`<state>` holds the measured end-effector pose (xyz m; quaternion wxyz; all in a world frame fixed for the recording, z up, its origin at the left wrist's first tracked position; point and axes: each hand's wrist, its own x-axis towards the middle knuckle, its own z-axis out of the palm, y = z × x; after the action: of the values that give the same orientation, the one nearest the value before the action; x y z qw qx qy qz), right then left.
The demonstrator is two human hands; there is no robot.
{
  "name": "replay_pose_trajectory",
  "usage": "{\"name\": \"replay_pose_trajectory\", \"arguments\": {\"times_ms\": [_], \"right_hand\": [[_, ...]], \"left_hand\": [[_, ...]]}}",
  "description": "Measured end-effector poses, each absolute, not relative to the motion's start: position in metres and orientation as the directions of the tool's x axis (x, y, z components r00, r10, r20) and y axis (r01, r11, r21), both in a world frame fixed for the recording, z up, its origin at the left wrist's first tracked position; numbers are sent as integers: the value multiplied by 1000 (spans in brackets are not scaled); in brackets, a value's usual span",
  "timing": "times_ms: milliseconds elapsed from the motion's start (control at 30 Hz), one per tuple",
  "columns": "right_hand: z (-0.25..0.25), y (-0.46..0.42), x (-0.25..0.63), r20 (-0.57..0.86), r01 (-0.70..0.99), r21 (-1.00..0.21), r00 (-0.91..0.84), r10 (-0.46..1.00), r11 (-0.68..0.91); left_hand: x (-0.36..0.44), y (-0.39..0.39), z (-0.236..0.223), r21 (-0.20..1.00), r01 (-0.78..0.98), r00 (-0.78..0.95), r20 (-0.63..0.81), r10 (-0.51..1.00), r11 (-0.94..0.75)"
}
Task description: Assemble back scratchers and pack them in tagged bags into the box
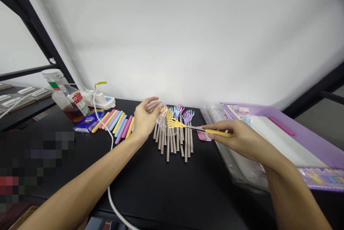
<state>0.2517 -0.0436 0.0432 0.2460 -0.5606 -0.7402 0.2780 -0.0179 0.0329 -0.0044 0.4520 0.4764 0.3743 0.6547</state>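
My right hand (239,136) is closed around the yellow handle of a back scratcher (219,133), whose yellow claw-shaped head points left. Closed at the fingertips, my left hand (146,117) pinches a clear plastic bag (162,115) near that head. The bag lies partly over a pile of metal rods (173,144) with claw heads in yellow, blue, pink and purple. Left of my left wrist is a row of coloured handles (118,122) in yellow, pink, purple and blue. A small pink card (203,135) lies below the back scratcher.
A purple-rimmed box (303,126) holding a pink handle stands at the right, with clear plastic bags (225,151) beside it. At the left are a bottle of brown liquid (68,99), a blue tissue pack (88,121) and a power strip (103,101). A white cable (110,190) crosses the black table.
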Motion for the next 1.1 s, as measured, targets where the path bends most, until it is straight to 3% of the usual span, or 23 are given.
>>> {"name": "replay_pose_trajectory", "arguments": {"times_ms": [200, 700, 900, 1100], "right_hand": [[40, -46, 257, -20, 748, -626, -298, 954, 221], [42, -44, 252, 53, 640, -742, -244, 968, 202], [43, -44, 249, -39, 587, -798, -278, 960, 137], [33, -38, 233, 83, 508, -841, -218, 972, 186]], "left_hand": [[-17, 32, -2, 916, -253, -131, 287, 949, -312], [-10, 20, 4, 955, -218, -9, 204, 979, -201], [-7, 14, 4, 944, -228, 23, 251, 968, -239], [0, 8, -2, 956, -214, 126, 228, 965, -198]]}}
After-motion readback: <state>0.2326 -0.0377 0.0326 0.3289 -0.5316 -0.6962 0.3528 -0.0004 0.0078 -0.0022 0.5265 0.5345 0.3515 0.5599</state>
